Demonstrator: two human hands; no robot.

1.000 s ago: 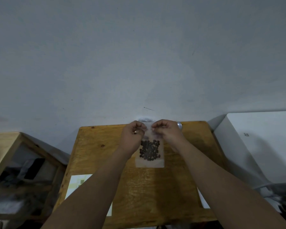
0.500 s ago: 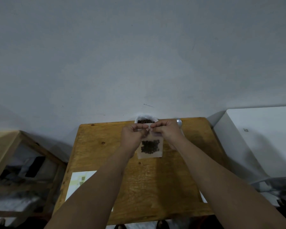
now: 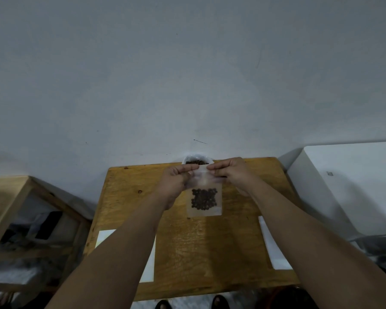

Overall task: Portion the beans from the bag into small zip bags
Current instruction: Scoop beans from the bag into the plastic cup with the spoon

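Both hands on the small zip bag (image 3: 206, 197), at its top strip. The left hand (image 3: 176, 181) pinches the strip's left part and the right hand (image 3: 230, 172) its right part. The fingertips nearly meet at the middle, with a short stretch of strip bare between them.

Change over the last second: little in the grip itself. Both hands were pinched on the same top edge then. A half second ago the fingertips were almost touching; now they stand slightly apart, and more of the bag's upper part shows. Judgement: the pinch is being worked along the zip to close it, so this portion is filled and is at its sealing step (whether the zip is fully shut cannot be read from here).

Position relative to the grip: the bag hangs straight down from the fingers. The beans (image 3: 203, 199) are settled in a dark patch in its lower half, well below the pinch and clear of the strip. The bag is over the far half of the wooden table (image 3: 210, 253), near the middle of its width; I cannot tell whether its bottom touches the wood.

The source bag (image 3: 196, 161) stands open at the middle of the table's far edge, just behind the fingertips, with beans showing in its mouth. White sheets lie toward the near-left (image 3: 148, 268) and right (image 3: 274, 248) edges.
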